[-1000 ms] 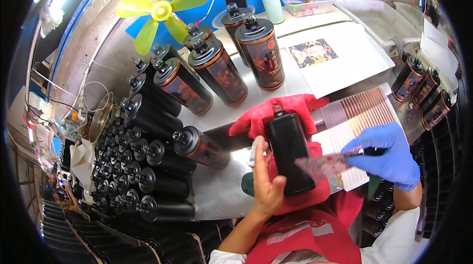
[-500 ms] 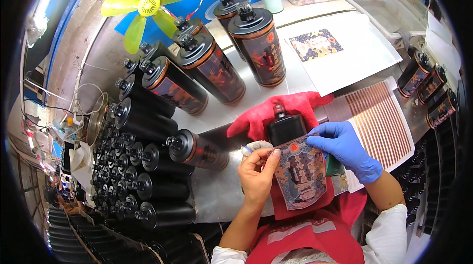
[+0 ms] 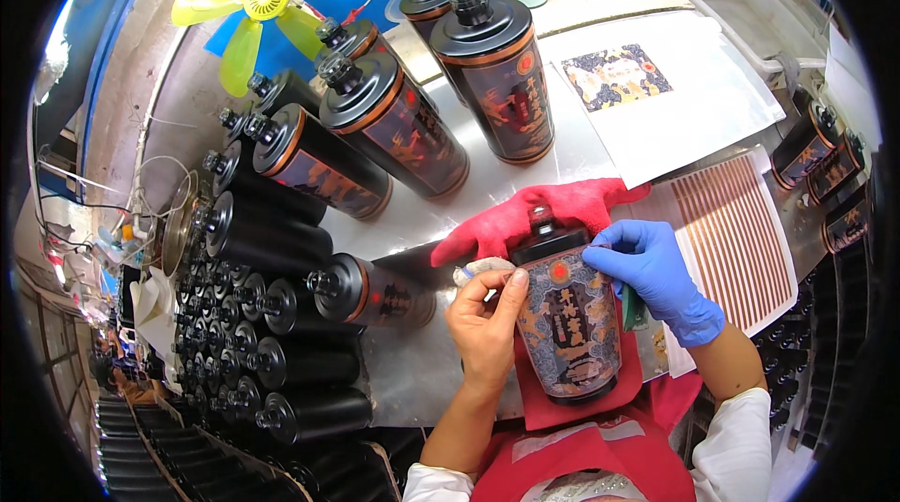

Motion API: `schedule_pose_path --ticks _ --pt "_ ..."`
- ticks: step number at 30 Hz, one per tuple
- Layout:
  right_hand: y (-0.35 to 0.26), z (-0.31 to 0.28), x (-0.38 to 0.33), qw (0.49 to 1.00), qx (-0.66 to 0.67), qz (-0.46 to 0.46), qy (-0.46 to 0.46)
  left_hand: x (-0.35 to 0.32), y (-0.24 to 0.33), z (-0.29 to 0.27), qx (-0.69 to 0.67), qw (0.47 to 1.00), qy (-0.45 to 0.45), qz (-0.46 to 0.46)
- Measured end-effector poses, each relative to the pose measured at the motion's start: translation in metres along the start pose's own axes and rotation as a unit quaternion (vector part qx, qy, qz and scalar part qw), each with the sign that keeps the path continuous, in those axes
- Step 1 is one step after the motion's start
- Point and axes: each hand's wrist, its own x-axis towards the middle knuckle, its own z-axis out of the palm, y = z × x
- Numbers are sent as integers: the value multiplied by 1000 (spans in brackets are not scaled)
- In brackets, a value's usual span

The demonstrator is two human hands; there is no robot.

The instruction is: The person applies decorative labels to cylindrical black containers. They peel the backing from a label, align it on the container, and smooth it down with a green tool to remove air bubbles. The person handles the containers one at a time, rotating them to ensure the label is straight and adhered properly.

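Note:
A black bottle [image 3: 568, 314] lies on a red cloth [image 3: 525, 221] in front of me, neck pointing away. A patterned blue-and-gold label now covers its upper side. My bare left hand [image 3: 487, 333] presses the label's left edge with its fingertips and keeps a small pale pad against the bottle's shoulder. My right hand [image 3: 656, 272], in a blue glove, presses the label's top right corner near the neck. Both hands rest on the bottle rather than lifting it.
Several tall black bottles with labels [image 3: 492, 80] stand behind on the metal table [image 3: 403, 371]; many unlabelled ones [image 3: 272, 314] crowd the left. A sheet of striped labels [image 3: 731, 239] lies right, a white sheet with a printed label [image 3: 647, 89] beyond, a yellow fan [image 3: 267, 0] at back.
A second ago my right hand held the loose label beside the bare bottle. It has since been laid over the bottle, and both hands now press it down.

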Motion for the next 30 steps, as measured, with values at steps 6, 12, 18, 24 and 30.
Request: schedule_pose_path --ticks 6,12,18,24,30 --pt "1 -1 4 1000 9 2 2 4 -2 1 -10 1000 -1 6" --pt "1 -2 7 1000 -1 15 -2 9 -8 0 -33 999 5 -8" --pt "18 -5 7 998 55 0 30 4 -16 -12 -37 999 33 -23" --pt "4 -1 -49 915 -353 -194 18 -26 11 -2 302 912 -170 218" --pt "38 -19 -27 955 -254 -129 -82 -31 -18 -6 37 976 -213 -22"
